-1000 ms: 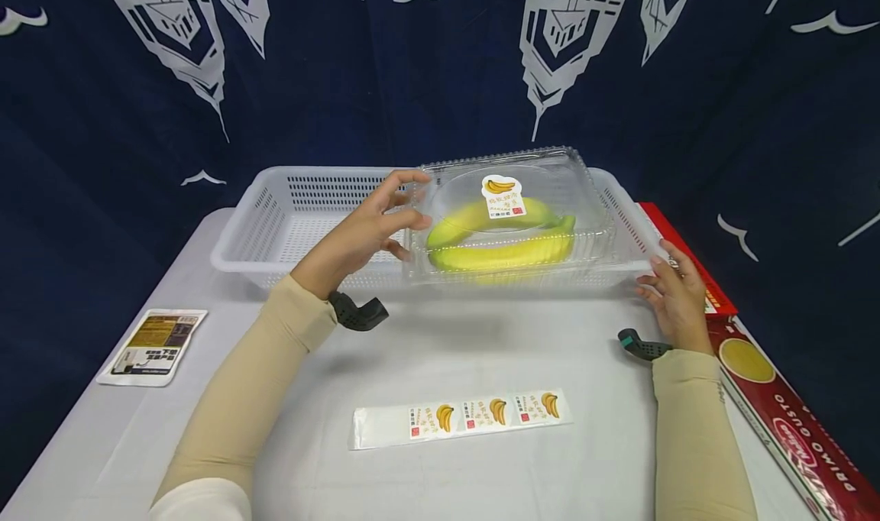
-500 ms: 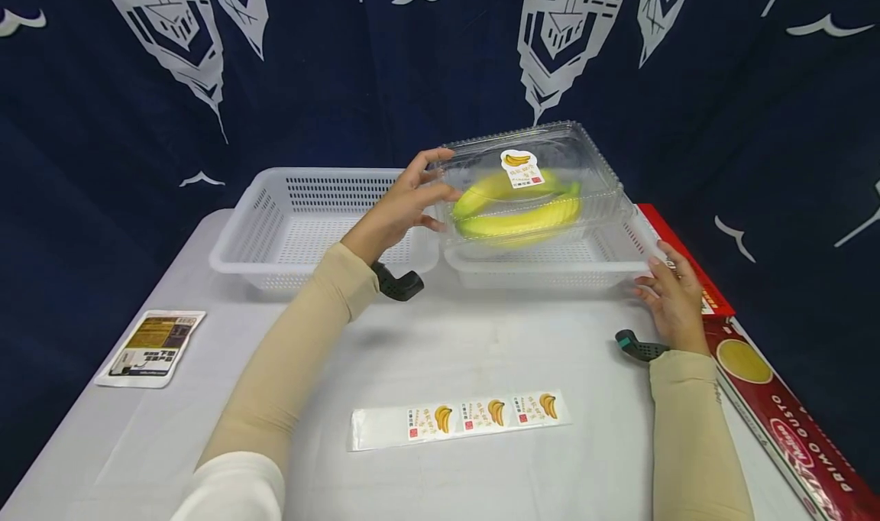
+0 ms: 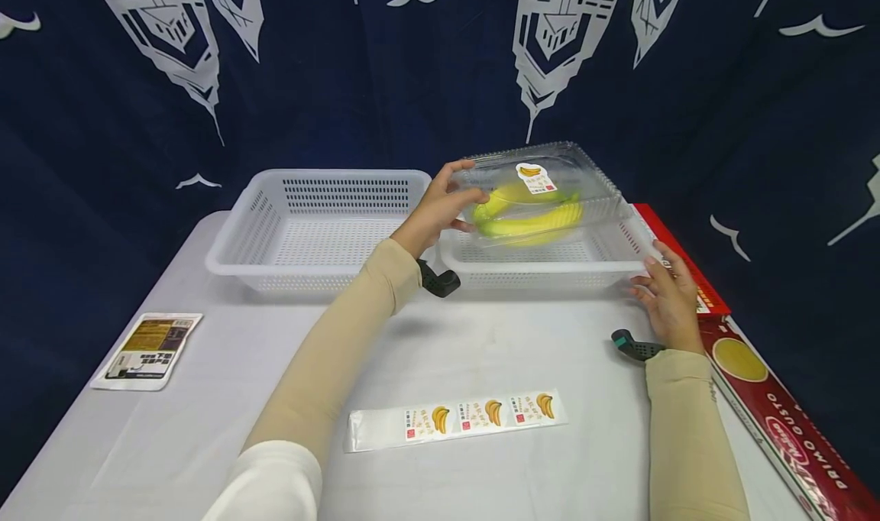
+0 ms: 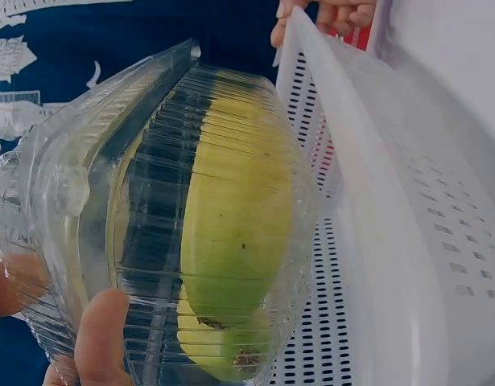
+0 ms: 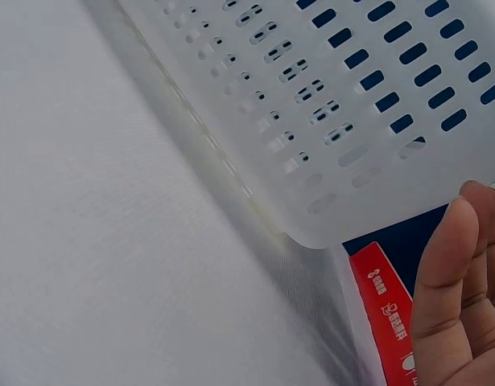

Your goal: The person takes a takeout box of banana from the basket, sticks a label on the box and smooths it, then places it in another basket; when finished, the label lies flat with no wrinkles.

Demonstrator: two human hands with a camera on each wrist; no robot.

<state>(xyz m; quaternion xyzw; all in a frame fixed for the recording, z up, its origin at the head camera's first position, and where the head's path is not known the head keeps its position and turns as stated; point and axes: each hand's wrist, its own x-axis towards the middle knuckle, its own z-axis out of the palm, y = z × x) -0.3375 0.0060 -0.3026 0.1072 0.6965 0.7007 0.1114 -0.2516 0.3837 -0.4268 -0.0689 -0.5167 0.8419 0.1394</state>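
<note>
My left hand [image 3: 440,211] grips the left end of a clear plastic clamshell box [image 3: 594,192]. Yellow-green bananas [image 3: 529,224] lie inside it, and a banana sticker [image 3: 536,178] is on its lid. The box is held tilted over the right-hand white plastic basket [image 3: 529,278]. In the left wrist view the thumb [image 4: 102,338] presses against the ribbed side of the box, beside the banana ends. My right hand [image 3: 670,299] holds the basket's front right corner by the rim; the right wrist view shows its fingers [image 5: 448,281] at that corner.
A second white basket [image 3: 234,257] stands to the left. A strip of banana stickers [image 3: 457,420] lies at the front, and a foil-like pouch [image 3: 147,351] at the left. Along the right edge are a red packet [image 3: 694,276] and a long dark red box [image 3: 777,414].
My left hand has carried the banana box to the right, first rising and then lowering over the right basket. My right hand has stayed at the basket corner.
</note>
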